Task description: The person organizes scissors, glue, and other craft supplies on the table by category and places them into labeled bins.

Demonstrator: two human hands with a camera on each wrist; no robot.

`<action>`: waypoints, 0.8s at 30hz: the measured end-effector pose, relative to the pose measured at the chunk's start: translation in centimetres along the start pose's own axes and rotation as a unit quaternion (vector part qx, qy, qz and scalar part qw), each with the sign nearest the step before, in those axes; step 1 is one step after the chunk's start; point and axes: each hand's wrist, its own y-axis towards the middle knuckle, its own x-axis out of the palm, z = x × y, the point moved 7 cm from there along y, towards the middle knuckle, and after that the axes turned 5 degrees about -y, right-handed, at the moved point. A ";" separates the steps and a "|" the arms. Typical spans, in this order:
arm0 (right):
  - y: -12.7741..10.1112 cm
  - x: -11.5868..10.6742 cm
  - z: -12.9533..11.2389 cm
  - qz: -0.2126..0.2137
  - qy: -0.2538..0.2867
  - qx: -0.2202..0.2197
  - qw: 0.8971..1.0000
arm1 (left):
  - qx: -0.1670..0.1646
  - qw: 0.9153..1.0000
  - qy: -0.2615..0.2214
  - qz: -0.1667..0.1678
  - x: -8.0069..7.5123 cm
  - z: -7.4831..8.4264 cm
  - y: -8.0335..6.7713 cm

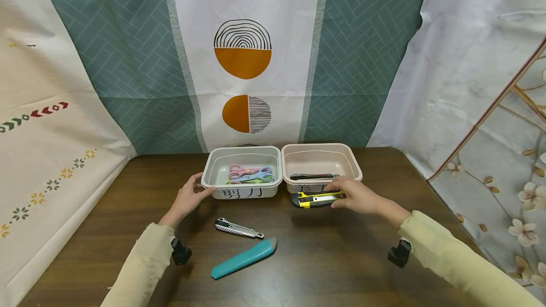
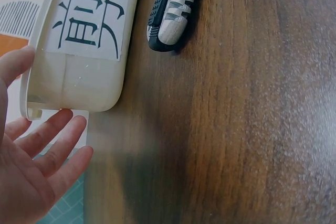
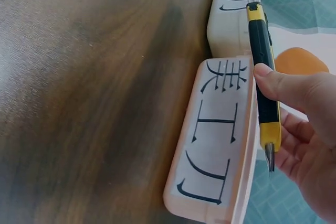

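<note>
My right hand (image 1: 354, 194) pinches a yellow and black utility knife (image 1: 313, 200) between thumb and fingers. The knife lies sideways in front of the pink bin (image 1: 356, 165), overlapping its label in the head view. Inside that bin lies a dark utility knife (image 1: 311, 176). My left hand (image 1: 187, 200) rests at the near left corner of the white bin (image 1: 206, 174). Its thumb (image 2: 20, 64) touches the rim, and the other fingers extend loosely along the end wall. Several pairs of scissors (image 1: 251, 174), pink, blue and green, lie in the white bin.
A silver and black utility knife (image 1: 239, 228) lies on the brown table (image 1: 332, 269), with a teal utility knife (image 1: 244, 258) nearer me. The two labelled bins stand side by side at the table's back edge. Patterned cloth (image 1: 136, 60) hangs behind them.
</note>
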 end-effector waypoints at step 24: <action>2.2 -2.8 2.6 0.066 0.032 0.061 0.995 | -0.007 1.000 -0.007 0.000 -0.1 0.0 0.0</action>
